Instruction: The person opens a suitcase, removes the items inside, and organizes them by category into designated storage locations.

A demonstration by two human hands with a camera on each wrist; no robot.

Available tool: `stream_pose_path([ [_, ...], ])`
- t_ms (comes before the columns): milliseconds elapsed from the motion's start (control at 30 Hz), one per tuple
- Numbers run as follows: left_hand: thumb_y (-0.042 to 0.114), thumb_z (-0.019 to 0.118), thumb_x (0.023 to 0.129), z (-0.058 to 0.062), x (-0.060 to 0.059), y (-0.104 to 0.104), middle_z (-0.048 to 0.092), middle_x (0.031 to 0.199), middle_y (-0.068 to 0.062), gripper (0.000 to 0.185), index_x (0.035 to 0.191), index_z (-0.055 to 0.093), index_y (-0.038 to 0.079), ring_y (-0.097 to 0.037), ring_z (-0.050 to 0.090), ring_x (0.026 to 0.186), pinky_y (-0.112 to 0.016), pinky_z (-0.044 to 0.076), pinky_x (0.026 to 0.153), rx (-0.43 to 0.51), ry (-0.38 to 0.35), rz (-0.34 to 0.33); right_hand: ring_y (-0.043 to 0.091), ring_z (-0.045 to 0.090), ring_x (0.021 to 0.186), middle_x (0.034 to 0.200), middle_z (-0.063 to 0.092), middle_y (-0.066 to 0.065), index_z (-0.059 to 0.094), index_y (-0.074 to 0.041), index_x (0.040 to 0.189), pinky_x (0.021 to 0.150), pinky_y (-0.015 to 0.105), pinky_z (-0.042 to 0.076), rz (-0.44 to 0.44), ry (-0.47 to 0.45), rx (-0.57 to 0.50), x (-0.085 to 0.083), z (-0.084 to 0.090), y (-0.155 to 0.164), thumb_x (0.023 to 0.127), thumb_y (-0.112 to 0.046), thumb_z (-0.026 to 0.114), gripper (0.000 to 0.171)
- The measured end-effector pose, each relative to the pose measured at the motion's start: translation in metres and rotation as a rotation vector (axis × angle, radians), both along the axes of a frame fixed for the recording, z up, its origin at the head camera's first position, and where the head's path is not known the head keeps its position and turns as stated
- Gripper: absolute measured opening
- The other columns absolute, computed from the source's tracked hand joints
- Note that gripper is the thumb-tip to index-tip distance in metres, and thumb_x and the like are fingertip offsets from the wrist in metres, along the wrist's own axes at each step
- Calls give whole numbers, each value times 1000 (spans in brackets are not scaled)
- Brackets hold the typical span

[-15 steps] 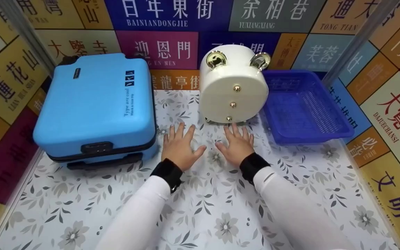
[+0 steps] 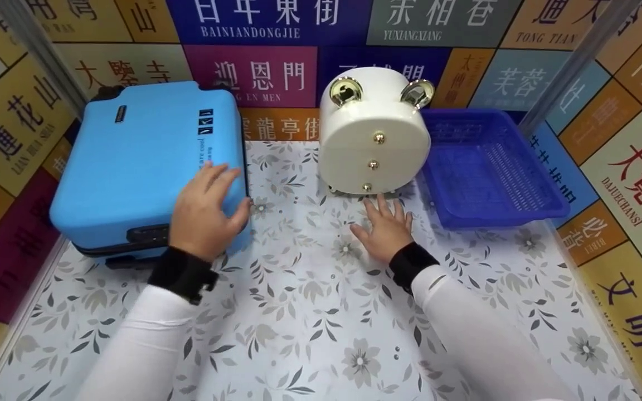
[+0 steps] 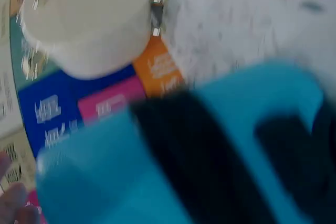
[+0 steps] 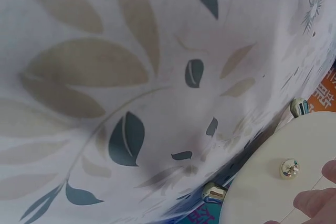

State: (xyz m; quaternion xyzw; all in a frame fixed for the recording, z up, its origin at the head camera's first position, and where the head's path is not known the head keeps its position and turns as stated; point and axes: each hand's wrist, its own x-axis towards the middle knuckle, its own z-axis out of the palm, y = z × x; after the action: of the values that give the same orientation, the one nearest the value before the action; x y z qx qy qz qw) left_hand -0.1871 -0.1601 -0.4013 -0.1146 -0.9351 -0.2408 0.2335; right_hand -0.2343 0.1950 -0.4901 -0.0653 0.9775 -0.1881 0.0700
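A light blue suitcase (image 2: 131, 150) with black trim lies flat at the left. My left hand (image 2: 204, 214) is raised over its front right corner, fingers loosely extended and holding nothing. In the left wrist view the suitcase's side (image 3: 100, 177) is blurred, with some fingertips (image 3: 16, 203) at the lower left edge. My right hand (image 2: 385, 231) rests on the patterned cloth, fingers spread, just in front of a round white case (image 2: 354, 156) with gold studs and gold ear-like rings. The white case (image 4: 262, 182) also shows in the right wrist view, overlapped by fingers.
A dark blue plastic basket (image 2: 449, 214) with perforated sides stands to the right of the white case. Floral cloth (image 2: 298, 334) covers the table. Printed panels (image 2: 254, 72) with large characters enclose the back and both sides.
My left hand has lifted off the cloth and moved left, over the suitcase's corner. The right hand stays almost in place; the suitcase, white case and basket stand as before.
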Motion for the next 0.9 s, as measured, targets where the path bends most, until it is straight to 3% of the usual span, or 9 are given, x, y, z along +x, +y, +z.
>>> stream_pose_path([
  [100,50,73,97,9,0,-39,44,165,-23,72,155,54,11,-51,31,157,-70,22,128,-13,-148,122,55,1,163,179,8,20,24,-15,171,126,78,0,6,3,-3,2,0,2,107,-58,50,81],
  [200,71,65,95,8,1,-81,35,169,-27,91,162,45,12,-54,23,159,-74,12,127,-50,-277,218,55,2,163,179,8,20,25,-14,170,126,78,2,5,9,2,4,0,3,107,-57,51,81],
  [300,82,52,94,2,4,-117,30,172,-26,98,165,39,15,-53,19,160,-77,4,126,-44,-319,306,55,2,163,179,8,20,25,-14,171,126,78,2,6,7,11,6,-1,3,108,-58,50,80],
  [400,81,45,97,-2,8,-140,22,177,-20,92,167,38,21,-51,8,164,-80,-1,124,51,-329,419,56,1,162,179,8,20,25,-14,171,126,78,1,16,0,5,8,-2,2,108,-57,50,80],
  [567,78,45,98,-7,9,-151,17,180,-11,84,165,41,28,-48,0,165,-82,8,123,191,-315,539,56,0,162,179,8,20,24,-14,171,126,77,-1,19,-10,4,8,-3,-2,108,-56,50,80],
  [900,74,43,101,-13,9,-148,22,179,-11,79,163,45,27,-49,7,163,-79,12,124,181,-280,571,54,2,163,179,9,18,23,-15,171,129,73,1,51,-54,13,-2,4,-28,108,-58,48,80],
])
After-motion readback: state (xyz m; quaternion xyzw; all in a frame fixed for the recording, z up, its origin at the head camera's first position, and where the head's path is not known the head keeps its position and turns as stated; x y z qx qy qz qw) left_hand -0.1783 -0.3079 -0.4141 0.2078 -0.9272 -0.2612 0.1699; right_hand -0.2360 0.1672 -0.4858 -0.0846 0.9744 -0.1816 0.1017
